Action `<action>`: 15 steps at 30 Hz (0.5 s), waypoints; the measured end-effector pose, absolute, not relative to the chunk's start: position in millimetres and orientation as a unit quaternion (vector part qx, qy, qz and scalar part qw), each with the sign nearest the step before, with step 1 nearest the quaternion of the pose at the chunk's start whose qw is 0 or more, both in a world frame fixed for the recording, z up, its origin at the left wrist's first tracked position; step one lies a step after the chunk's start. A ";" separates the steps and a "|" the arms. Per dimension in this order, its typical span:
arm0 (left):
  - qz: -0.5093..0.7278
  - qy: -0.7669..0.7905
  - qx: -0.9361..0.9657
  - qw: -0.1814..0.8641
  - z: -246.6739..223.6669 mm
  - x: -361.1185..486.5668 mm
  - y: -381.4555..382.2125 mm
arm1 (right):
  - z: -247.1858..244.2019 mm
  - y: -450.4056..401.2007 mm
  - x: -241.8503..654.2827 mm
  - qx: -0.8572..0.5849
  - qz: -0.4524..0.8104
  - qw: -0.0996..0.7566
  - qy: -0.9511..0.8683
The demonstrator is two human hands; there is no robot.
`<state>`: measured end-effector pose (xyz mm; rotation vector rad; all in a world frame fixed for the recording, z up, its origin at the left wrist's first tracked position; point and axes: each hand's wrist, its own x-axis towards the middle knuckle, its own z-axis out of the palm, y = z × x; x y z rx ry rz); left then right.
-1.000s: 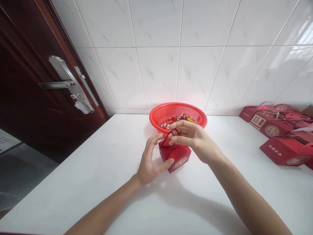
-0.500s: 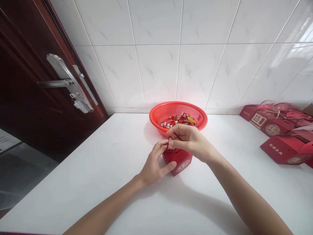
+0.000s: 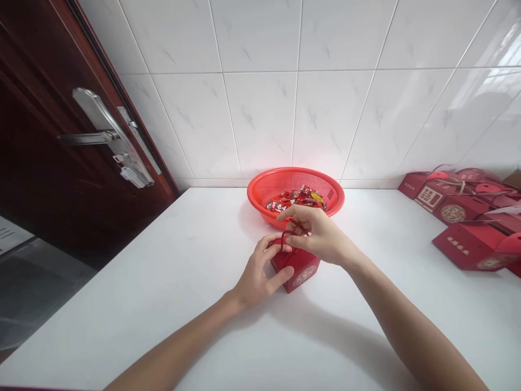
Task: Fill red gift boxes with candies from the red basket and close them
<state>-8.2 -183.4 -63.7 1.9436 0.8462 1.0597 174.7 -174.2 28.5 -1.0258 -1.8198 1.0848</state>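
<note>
A small red gift box [image 3: 302, 271] with a round gold emblem stands on the white table, in front of the candy basket. My left hand [image 3: 264, 271] grips the box from its left side, thumb on the near face and fingers over the top. Above the lid, my right hand [image 3: 315, 231] pinches a dark red cord [image 3: 284, 239], which forms a loop over the box top. The fingers hide part of the lid and the cord's ends.
Behind the box, a red plastic basket [image 3: 254, 193] holds wrapped candies [image 3: 301, 200]. Several red gift boxes [image 3: 468, 244] are grouped at the right. A tiled wall [image 3: 260, 119] borders the table's back; a brown door [image 3: 36, 81] with a metal handle is at the left.
The cord loop now shows more clearly above the lid, between my fingers. My right hand has shifted only slightly; the left still holds the box in the same place.
</note>
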 end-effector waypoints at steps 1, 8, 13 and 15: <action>0.414 0.333 0.762 0.370 -64.8 -8.4 -183.1 | 28.6 -174.6 174.8 -0.414 0.396 0.380 -0.726; 0.388 0.351 0.797 0.302 -67.9 -9.1 -181.7 | 26.6 -175.1 171.8 -0.474 0.237 0.311 -0.789; 0.375 0.354 0.814 0.268 -65.2 -8.4 -182.7 | 24.9 -173.9 169.2 -0.492 0.200 0.316 -0.786; 0.370 0.359 0.813 0.270 -63.9 -8.0 -183.3 | 25.1 -174.0 169.7 -0.485 0.224 0.339 -0.774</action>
